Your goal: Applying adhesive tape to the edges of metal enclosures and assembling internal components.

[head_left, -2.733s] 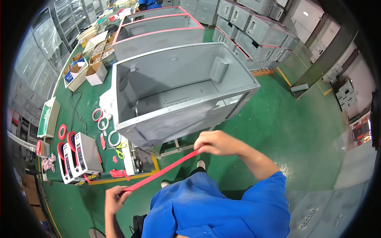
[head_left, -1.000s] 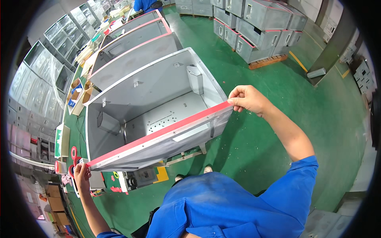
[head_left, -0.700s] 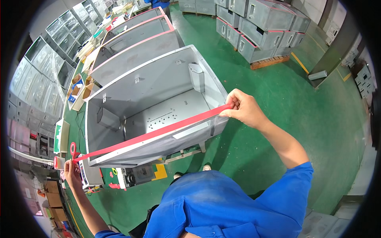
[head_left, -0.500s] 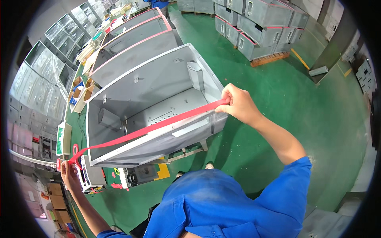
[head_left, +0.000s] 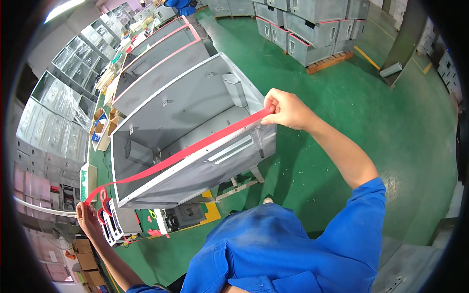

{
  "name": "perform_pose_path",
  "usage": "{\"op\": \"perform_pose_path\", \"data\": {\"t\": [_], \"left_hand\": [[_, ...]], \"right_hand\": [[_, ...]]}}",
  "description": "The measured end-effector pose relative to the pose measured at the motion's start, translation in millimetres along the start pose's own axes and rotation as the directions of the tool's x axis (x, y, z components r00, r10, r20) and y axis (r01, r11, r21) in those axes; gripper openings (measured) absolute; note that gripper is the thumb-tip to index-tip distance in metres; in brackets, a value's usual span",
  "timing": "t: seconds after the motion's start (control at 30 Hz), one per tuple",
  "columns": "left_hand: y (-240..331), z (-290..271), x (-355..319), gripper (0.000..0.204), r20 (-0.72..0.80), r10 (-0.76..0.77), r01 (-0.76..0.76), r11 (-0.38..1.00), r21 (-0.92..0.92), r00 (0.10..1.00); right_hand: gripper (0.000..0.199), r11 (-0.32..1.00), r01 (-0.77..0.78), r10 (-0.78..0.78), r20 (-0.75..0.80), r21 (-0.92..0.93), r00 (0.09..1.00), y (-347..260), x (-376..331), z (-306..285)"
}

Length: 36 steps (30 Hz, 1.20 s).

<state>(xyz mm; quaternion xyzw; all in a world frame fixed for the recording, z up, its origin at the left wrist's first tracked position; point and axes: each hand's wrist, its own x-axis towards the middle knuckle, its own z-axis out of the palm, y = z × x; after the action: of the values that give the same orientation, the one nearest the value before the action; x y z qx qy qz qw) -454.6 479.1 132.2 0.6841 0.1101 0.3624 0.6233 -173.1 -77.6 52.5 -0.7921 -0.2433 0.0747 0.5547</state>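
Note:
A strip of red tape (head_left: 195, 146) stretches between my two hands, running along the near top rim of an open grey metal box (head_left: 229, 146). My right hand (head_left: 288, 110) pinches its right end at the box's right front corner. Past the box's left end, my left hand (head_left: 87, 219) grips the other end, where the strip sags and bends down. The tape lies over or just above the white rim; whether it touches all along cannot be told. The box stands on a metal frame (head_left: 239, 188), its inside showing brackets.
Behind it stand more grey boxes (head_left: 161, 68) edged with red tape. Red tape rolls (head_left: 104, 205) rest by a white device (head_left: 122, 219) at the left. Cardboard boxes (head_left: 100, 128) lie beyond. Stacked grey boxes (head_left: 312, 49) sit on a pallet (head_left: 330, 62). Another person (head_left: 183, 7) stands far back.
The view has shifted and turned slightly, so the box sits a little differently in it. Both hands keep hold of the tape, which still spans the near rim.

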Motion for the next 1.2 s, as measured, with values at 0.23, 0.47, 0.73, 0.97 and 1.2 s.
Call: {"op": "perform_pose_path", "data": {"t": [0.23,0.47,0.73,0.97,1.2], "left_hand": [[-15.2,2.6,5.7,0.009,-0.028,-0.056,0.057,0.998,0.02,0.998],[-28.6,4.3,6.7,0.009,0.016,-0.098,0.097,0.995,0.031,0.995],[-47.1,13.2,2.7,0.009,-0.019,-0.223,0.224,0.97,0.092,0.975],[-60.3,12.2,-1.9,0.006,-0.051,-0.358,0.361,0.927,0.105,0.932],[-69.4,12.6,-6.9,0.006,-0.053,-0.399,0.403,0.905,0.14,0.915]], "right_hand": [[0.031,0.968,0.059,-0.068,-0.032,-0.244,0.997,-7.7,1.3,3.4],[0.018,0.999,-0.011,0.013,0.043,-0.049,0.999,-6.2,3.9,-11.4],[0.014,0.984,-0.178,0.18,0.05,-0.025,0.982,-5.8,8.9,-21.5],[0.015,0.966,-0.259,0.258,0.128,-0.015,0.958,-13.6,14.2,-25.5],[0.015,0.95,-0.296,0.308,0.146,-0.1,0.94,-18.3,15.8,-22.4]]}}
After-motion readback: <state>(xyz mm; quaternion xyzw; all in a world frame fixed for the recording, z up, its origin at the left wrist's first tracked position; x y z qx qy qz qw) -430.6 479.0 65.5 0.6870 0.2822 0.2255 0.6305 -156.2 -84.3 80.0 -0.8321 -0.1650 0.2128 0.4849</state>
